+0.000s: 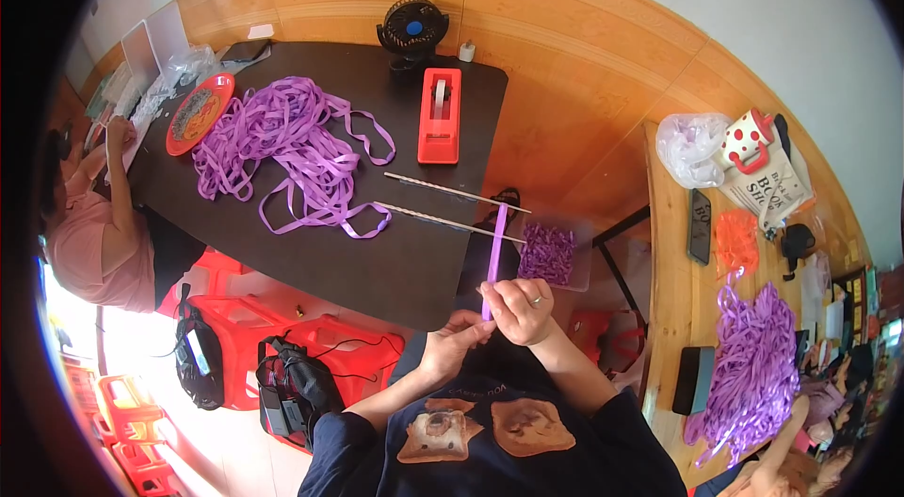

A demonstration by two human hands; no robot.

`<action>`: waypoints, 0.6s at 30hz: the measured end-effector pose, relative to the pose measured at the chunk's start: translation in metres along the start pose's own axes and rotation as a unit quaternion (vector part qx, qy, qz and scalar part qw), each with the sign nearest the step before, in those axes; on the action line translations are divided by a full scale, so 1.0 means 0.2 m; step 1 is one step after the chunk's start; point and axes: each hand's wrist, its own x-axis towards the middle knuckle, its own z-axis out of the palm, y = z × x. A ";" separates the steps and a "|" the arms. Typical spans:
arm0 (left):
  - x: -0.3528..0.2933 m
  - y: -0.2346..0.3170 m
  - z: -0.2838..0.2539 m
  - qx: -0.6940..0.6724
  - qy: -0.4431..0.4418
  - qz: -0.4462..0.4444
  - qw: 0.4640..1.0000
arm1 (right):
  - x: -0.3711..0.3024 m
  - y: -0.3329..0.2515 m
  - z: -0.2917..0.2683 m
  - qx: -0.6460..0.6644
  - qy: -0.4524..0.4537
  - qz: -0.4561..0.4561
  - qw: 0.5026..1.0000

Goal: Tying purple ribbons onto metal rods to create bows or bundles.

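Note:
A short flat length of purple ribbon (494, 257) runs from the two sticks down to my hands. My right hand (520, 311), with a ring on one finger, pinches its near end. Close against it, my left hand (454, 346) has its fingers pressed together at the same ribbon end. Two thin, pale, spiral-patterned sticks, an upper stick (452, 191) and a lower stick (443, 221), lie on the dark table (377, 266) and jut past its right edge. The ribbon crosses both sticks there; whether it loops around them is hard to see.
A purple ribbon heap (282, 139), a red tape dispenser (439, 116), a black fan (412, 31) and a red plate (200, 114) are on the table. Below the stick ends, a clear bin (551, 252) holds small purple pieces. A wooden table (673, 309) stands right. People sit left and lower right.

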 end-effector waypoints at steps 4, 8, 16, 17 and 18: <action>0.03 -0.03 -0.02 -0.028 0.022 -0.018 0.999 | 0.14 0.06 -0.02 0.063 0.033 0.044 0.996; 0.13 -0.07 -0.03 0.000 0.021 -0.026 0.999 | 0.31 0.20 -0.03 0.160 0.036 0.143 0.976; 0.37 -0.09 0.11 0.011 -0.006 -0.005 1.000 | 0.33 0.64 0.26 0.484 -0.039 0.402 0.776; 0.40 -0.08 0.12 0.009 0.009 0.010 1.000 | 0.30 0.67 0.29 0.488 -0.068 0.419 0.763; 0.43 -0.08 0.13 0.008 0.022 0.024 0.999 | 0.26 0.70 0.32 0.486 -0.067 0.419 0.764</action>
